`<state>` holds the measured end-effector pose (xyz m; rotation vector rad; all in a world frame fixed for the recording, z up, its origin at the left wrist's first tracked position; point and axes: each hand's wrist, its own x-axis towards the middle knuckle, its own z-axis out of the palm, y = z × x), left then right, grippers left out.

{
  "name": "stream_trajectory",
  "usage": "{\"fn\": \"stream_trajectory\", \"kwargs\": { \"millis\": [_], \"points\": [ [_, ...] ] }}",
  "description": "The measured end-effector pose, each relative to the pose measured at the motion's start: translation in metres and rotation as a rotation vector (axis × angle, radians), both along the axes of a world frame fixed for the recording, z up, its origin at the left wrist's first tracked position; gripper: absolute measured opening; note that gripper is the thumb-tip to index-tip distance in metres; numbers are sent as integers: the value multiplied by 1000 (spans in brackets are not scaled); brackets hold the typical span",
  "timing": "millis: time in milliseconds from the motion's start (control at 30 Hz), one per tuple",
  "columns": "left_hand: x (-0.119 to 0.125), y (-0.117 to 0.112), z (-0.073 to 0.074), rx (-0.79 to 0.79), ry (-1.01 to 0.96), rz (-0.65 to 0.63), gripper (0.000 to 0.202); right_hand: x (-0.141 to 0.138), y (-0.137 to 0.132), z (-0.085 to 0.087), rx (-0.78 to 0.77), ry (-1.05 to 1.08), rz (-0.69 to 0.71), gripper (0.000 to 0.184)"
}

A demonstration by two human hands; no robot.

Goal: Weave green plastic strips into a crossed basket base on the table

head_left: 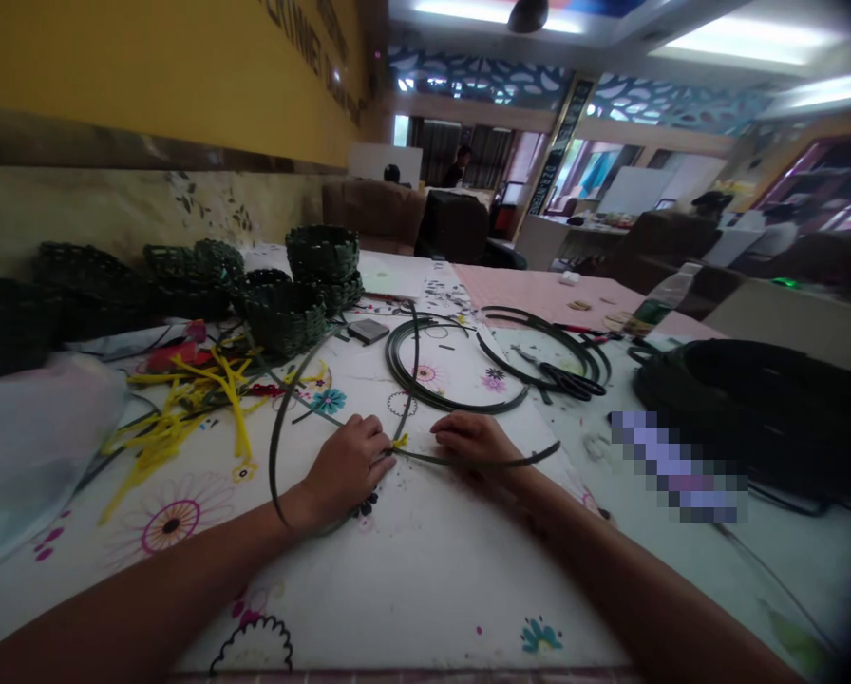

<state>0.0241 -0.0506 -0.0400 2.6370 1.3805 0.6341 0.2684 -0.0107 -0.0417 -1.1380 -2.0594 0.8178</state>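
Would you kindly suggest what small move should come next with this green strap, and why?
I would probably twist the yellow tie tighter, since it sits on the dark green strap between the left hand and right hand, both close beside it.

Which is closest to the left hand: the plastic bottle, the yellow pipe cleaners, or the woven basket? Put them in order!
Starting from the left hand:
1. Yellow pipe cleaners, off to its left.
2. Dark green woven basket, farther ahead, on the left.
3. Plastic bottle, far off on the right.
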Motion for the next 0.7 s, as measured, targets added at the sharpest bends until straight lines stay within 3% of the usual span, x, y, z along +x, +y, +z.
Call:
{"fn": "stream_trajectory", "kwargs": {
  "millis": [267, 467, 700],
  "points": [
    [0, 2, -3, -3, -1, -13, 14, -27, 11, 4, -28, -97, 126, 19],
    [0, 3, -5, -16, -31, -45, 11, -42, 21, 7, 130, -268, 303, 4],
    [0, 4, -6, -36, -53, -49, 8, -41, 17, -7, 140, -61, 266, 9]
  ]
}}
